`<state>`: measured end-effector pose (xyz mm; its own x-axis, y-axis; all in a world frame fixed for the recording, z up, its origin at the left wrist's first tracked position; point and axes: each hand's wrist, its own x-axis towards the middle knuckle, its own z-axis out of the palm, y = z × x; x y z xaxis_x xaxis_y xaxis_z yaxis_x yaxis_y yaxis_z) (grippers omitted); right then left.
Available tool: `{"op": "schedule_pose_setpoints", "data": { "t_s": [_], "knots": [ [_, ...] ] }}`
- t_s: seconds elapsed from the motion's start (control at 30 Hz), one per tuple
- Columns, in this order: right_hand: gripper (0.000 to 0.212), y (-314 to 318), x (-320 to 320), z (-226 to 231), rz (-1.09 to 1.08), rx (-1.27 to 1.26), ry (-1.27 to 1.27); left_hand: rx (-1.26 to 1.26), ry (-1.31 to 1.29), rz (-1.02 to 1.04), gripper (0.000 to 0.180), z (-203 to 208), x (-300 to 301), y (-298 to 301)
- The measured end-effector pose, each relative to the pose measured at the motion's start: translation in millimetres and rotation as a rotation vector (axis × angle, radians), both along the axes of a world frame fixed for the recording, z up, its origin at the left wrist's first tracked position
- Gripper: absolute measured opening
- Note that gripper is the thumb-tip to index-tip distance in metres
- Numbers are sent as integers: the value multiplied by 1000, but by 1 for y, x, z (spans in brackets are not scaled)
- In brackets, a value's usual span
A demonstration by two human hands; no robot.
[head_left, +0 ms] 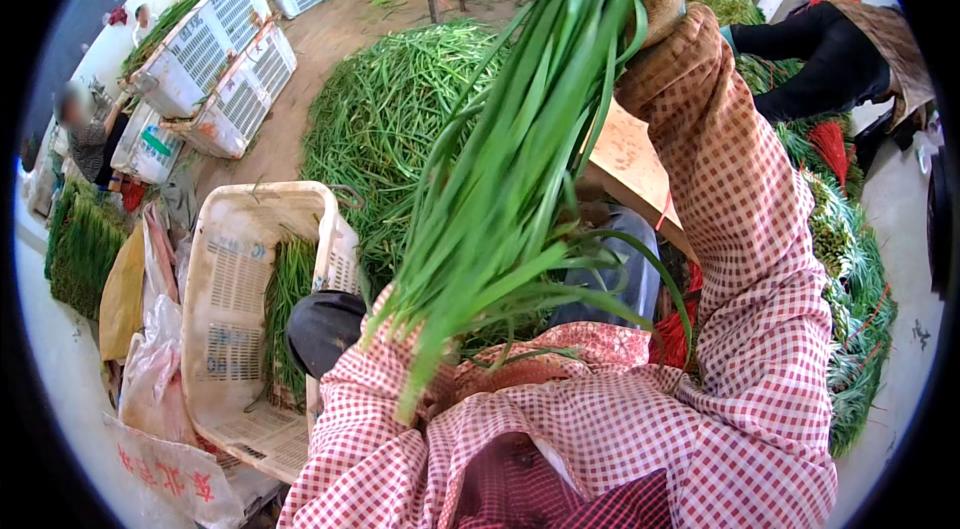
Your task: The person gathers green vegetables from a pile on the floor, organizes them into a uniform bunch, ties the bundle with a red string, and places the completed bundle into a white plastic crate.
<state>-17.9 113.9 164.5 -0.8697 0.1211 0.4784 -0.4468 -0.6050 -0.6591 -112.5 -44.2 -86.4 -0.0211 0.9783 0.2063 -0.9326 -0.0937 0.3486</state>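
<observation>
My right hand (660, 4), in a brown work glove, is raised at the top edge and closed around a bunch of long green garlic chives (520, 149). The leaves hang down from it, fanning across my chest and left sleeve, slightly blurred. More brown gloved fingers show left of the bunch; whose hand they belong to is unclear. My left sleeve, checked red and white, runs beneath the leaves, and my left hand cannot be made out. Behind the bunch lies a large heap of loose chives (385, 119). Red ties (675, 334) lie by my lap.
A white plastic crate (225, 309) holding some chives tilts at my left. Stacked crates (205, 49) stand further back. A wooden board (632, 164) lies ahead of me. Tied bundles (855, 329) line the right side, where another person (830, 54) bends over. Someone sits far left.
</observation>
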Motion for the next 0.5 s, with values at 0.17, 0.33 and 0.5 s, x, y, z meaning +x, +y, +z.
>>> {"op": "schedule_pose_setpoints", "data": {
  "t_s": [0.17,0.33,0.5],
  "knots": [
    [28,20,14,-14,-67,81,5,13,-152,-117,68,5,51,-14],
    [18,13,14,-27,-252,-105,-8,-1,-196,-217,65,14,80,-36],
    [14,66,11,-42,-154,40,78,-89,-152,-234,62,3,96,-41]
  ]
}}
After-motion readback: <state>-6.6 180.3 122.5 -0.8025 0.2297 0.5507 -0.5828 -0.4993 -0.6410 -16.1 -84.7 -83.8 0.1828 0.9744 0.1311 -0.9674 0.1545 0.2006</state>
